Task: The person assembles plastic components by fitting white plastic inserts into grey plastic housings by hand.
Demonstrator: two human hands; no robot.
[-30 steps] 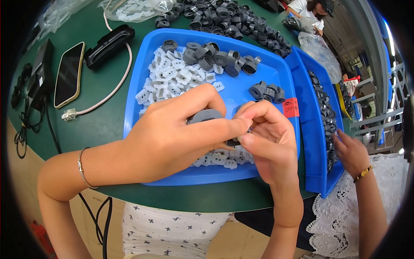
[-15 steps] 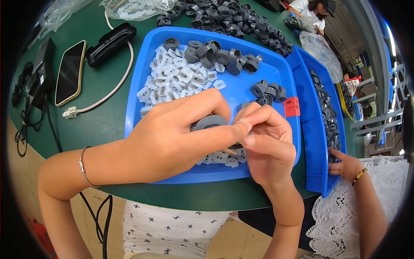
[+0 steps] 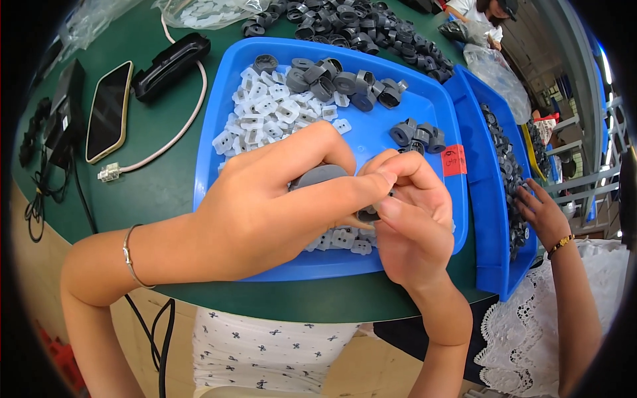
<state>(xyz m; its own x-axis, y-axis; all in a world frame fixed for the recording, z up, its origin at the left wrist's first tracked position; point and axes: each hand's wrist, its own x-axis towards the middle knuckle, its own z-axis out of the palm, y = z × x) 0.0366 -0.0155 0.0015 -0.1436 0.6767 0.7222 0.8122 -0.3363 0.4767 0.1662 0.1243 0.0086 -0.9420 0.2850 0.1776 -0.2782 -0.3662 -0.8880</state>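
Note:
Over the blue tray [image 3: 202, 159], my left hand [image 3: 265, 212] is closed round a dark grey round plastic part [image 3: 320, 175]; its smooth curved top shows between thumb and forefinger. My right hand [image 3: 418, 219] meets the left fingertips in a pinch. Below that contact, a dark grey rounded piece [image 3: 367, 214] shows partly; I cannot tell whether it belongs to the same part. What the right fingertips pinch is mostly hidden. Beyond my hands, the tray holds a heap of small translucent white pieces [image 3: 265, 109] and several dark grey ring-shaped parts [image 3: 345, 83].
Right of the tray stands a blue bin [image 3: 488, 219] of dark parts, with a co-worker's hand [image 3: 545, 215] in it. More dark parts [image 3: 352, 26] lie piled behind. A phone [image 3: 109, 111], a black case [image 3: 171, 66], a cable [image 3: 189, 123] and a power adapter [image 3: 64, 103] lie left.
My hands stay together with only a small shift of the fingers, and more of the dark piece beneath the fingertips shows. The co-worker's hand has moved farther up along the bin.

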